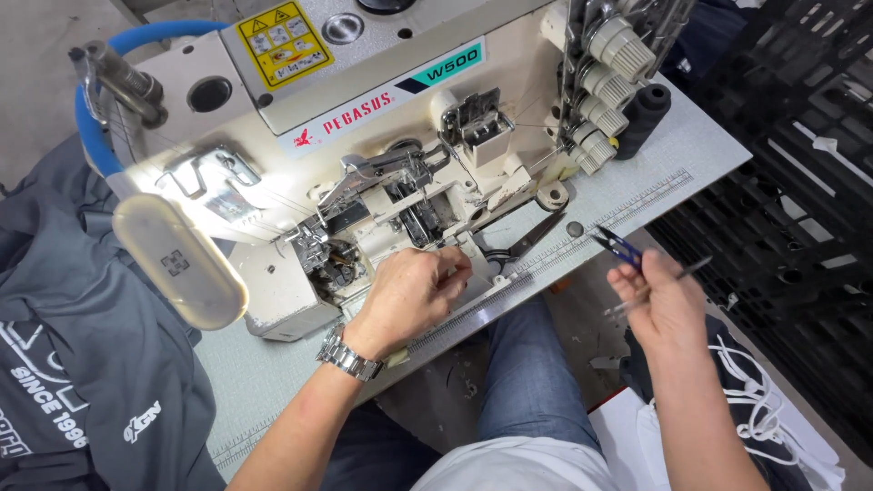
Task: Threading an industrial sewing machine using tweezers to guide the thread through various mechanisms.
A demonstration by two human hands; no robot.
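My left hand, with a metal watch on its wrist, reaches under the needle area of a cream industrial sewing machine; its fingers are pinched together near the presser foot, and what they pinch is too small to see. My right hand is off the table's front edge and holds thin metal tweezers. Blue-handled thread snips lie just above that hand at the table edge.
Black scissors lie on the table by a ruler strip. A dark thread spool stands at the right. Grey garments are heaped on the left. Black plastic crates stand on the right, and white cord lies below.
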